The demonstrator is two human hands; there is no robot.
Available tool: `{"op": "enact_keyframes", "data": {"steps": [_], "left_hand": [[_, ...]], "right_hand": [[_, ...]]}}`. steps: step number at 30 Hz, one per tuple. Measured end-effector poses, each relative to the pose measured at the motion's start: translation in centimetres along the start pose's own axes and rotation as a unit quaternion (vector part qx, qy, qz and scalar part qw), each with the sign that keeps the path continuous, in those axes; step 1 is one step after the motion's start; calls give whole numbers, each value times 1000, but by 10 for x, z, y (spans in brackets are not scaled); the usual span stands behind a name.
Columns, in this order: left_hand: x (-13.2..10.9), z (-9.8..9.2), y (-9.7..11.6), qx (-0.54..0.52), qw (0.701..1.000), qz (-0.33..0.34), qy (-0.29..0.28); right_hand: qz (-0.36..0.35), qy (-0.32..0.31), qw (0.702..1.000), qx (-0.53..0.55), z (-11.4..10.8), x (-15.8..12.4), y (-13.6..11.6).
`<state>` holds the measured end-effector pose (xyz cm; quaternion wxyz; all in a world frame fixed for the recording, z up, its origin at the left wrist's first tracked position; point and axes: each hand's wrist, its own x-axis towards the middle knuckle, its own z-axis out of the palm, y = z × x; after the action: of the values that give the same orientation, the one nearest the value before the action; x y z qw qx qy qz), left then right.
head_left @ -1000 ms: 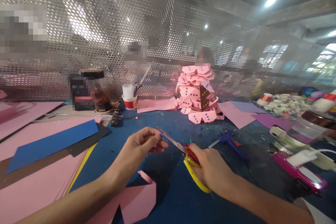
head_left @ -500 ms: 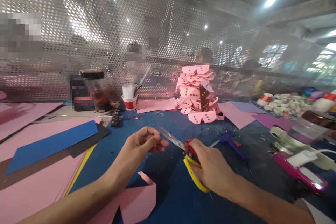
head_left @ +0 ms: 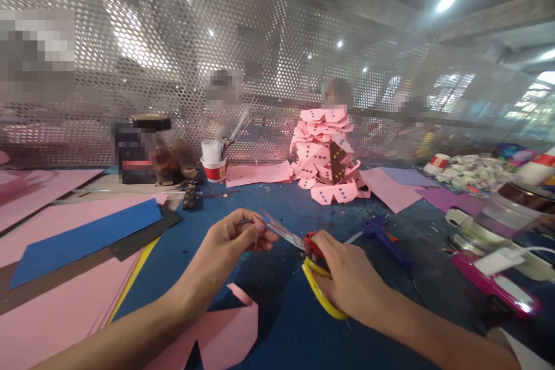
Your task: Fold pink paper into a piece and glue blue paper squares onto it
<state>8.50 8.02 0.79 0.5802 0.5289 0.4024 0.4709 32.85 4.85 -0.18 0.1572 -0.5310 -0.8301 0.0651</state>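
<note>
My right hand (head_left: 347, 272) grips scissors (head_left: 291, 237) with red and yellow handles, fingers in the loops. Their blades point left and reach the fingertips of my left hand (head_left: 243, 237). That hand is closed in a pinch on a small piece of blue paper (head_left: 266, 219), mostly hidden by the fingers and blades. Below, a cut and folded pink paper piece (head_left: 232, 329) lies partly under my left forearm. Beyond my hands stands a stack of folded pink paper pieces (head_left: 314, 153) dotted with small dark and blue squares.
Left lie pink sheets (head_left: 52, 324) with a blue paper strip (head_left: 91, 243) on top. A blue glue gun (head_left: 385, 240) rests right of my right hand. At the back stand a paper cup (head_left: 214, 170) and a lidded jar (head_left: 167, 156). A magenta device (head_left: 494, 286) lies far right.
The scissor blades have come closer together at my left fingertips, and less of the blue paper shows. Both hands have stayed in nearly the same place.
</note>
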Motion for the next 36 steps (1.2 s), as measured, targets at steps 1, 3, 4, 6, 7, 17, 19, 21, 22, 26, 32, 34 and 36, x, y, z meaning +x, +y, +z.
{"op": "enact_keyframes", "data": {"steps": [1, 3, 4, 6, 7, 17, 19, 21, 22, 26, 32, 34, 36], "left_hand": [[0, 0, -1, 3, 1000, 2, 1], [1, -1, -2, 10, 1000, 3, 2], [1, -1, -2, 12, 1000, 2, 1], [1, -1, -3, 12, 1000, 0, 1], [1, 0, -3, 11, 1000, 0, 0], [0, 4, 2, 9, 1000, -7, 0], [0, 4, 2, 9, 1000, -7, 0], [-1, 4, 2, 12, 1000, -7, -1], [-1, 3, 2, 12, 1000, -8, -2], [-2, 2, 2, 11, 1000, -11, -2], [-2, 3, 3, 14, 1000, -13, 1], [-2, 3, 3, 13, 1000, -14, 6], [-2, 4, 4, 13, 1000, -17, 10]], "right_hand": [[1, -4, 1000, 0, 0, 0, 0], [2, -9, 1000, 2, 0, -1, -1], [3, -10, 1000, 4, 0, -1, -2], [3, -6, 1000, 8, 2, -1, -2], [3, -4, 1000, 11, 3, -1, -2], [-6, 2, 1000, 13, 7, 0, -3], [-2, -4, 1000, 14, 6, 1, -3], [3, -7, 1000, 13, 5, 1, -4], [4, -8, 1000, 12, 5, 2, -4], [4, -9, 1000, 4, 5, 1, -5], [-1, 0, 1000, -10, 6, 0, -5], [0, -1, 1000, -8, 6, 0, -4], [5, -3, 1000, -7, 6, 1, -4]]}}
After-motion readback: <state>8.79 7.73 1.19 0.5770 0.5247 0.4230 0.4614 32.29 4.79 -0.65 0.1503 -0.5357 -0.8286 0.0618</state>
